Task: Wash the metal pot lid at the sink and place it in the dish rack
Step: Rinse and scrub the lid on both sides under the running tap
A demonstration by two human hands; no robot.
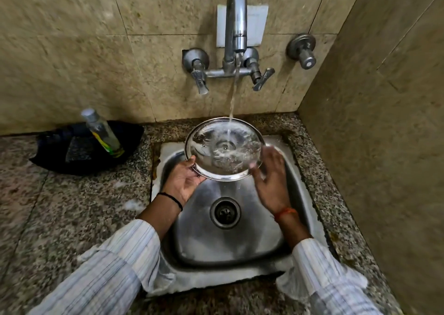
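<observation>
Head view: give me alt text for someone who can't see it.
A person's left hand grips the rim of a metal pot lid under the tap's running stream above a steel sink, right hand open at its edge. A bottle leans in a dark tray on the counter.

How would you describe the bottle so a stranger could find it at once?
Start at the sink and look left along the counter to the dark cloth by the wall. The bottle leans on it: clear, silver-capped, with a yellow-green label, the only bottle there.

lid (224, 147) under tap (236, 16) stream | left hand (183, 180) grips rim | right hand (271, 173) blurred at edge
</observation>
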